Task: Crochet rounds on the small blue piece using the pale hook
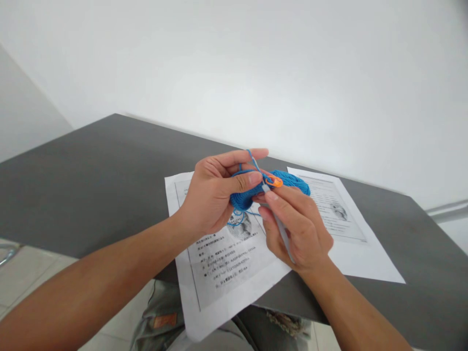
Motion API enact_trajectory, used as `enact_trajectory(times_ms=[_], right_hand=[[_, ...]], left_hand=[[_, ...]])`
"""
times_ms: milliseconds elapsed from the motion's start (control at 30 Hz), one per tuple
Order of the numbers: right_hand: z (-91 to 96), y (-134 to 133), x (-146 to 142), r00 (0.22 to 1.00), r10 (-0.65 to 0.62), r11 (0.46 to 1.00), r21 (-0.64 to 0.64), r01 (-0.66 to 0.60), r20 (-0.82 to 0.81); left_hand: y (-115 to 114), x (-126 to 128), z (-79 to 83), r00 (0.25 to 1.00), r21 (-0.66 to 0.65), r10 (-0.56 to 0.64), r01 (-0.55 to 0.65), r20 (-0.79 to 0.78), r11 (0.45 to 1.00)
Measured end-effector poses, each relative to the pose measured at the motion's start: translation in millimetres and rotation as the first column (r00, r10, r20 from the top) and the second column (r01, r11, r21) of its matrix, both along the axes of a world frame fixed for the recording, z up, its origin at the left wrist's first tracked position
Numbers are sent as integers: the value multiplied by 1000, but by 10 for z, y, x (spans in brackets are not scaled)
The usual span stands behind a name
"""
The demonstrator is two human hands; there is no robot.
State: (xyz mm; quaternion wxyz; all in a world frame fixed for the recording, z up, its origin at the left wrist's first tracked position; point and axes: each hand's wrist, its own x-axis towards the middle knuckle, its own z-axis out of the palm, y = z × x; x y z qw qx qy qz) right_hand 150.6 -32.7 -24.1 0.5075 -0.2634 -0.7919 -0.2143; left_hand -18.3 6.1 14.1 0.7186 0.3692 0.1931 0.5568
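My left hand pinches a blue crocheted piece between thumb and fingers, its index finger stretched out with a strand of blue yarn over it. In my right hand is a crochet hook with a grey handle, held like a pen. The hook's tip is at the edge of the crocheted piece, close to my left thumb. An orange stitch marker hangs at that edge. Behind my right fingers lies a skein of blue yarn. A loose yarn loop dangles below my left hand.
Under my hands a printed sheet lies on the dark grey table and overhangs its front edge. A second printed sheet lies to the right. A white wall rises behind the table.
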Motion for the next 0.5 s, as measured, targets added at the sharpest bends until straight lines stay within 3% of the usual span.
enact_trajectory(times_ms=[133,333,500], right_hand=[[58,4,92,997,78,996,-49,-77,29],[118,-44,151,999,41,986,-164,-36,21],[137,-43,149,998,63,989,-137,-62,2]], left_hand=[[1,-31,25,997,36,39,-37,-60,999],[5,-44,35,952,180,213,-175,-221,968],[31,-60,32,919,215,257,-197,-300,957]])
